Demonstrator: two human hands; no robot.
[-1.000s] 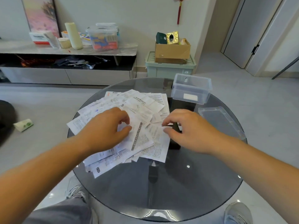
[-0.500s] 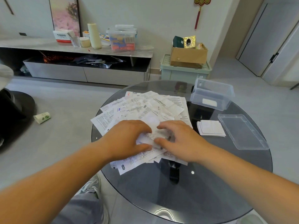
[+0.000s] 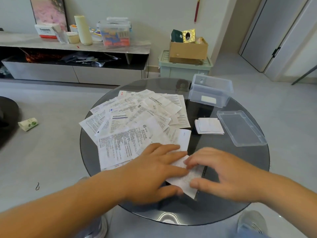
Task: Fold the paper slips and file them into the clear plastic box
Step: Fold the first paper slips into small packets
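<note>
A spread of white printed paper slips (image 3: 135,117) covers the left and middle of a round dark glass table (image 3: 240,177). One slip (image 3: 184,179) lies at the table's near edge, pulled clear of the pile. My left hand (image 3: 154,170) presses flat on its left part, and my right hand (image 3: 221,170) pinches its right part between thumb and fingers. A small stack of folded slips (image 3: 209,125) sits to the right of the pile. The clear plastic box (image 3: 211,90) stands open at the table's far right, with one slip inside. Its lid (image 3: 240,129) lies nearer, beside the folded stack.
A pale green crate (image 3: 183,67) bearing a cardboard box (image 3: 187,48) stands on the floor behind the table. A low cabinet (image 3: 73,45) with clutter runs along the wall at left. A crumpled packet (image 3: 28,124) lies on the floor. My shoes show below the table.
Both hands have drawn one slip out of the pile toward the table's near edge. The camera has tilted left and down, so the folded stack and lid are in fuller view.
</note>
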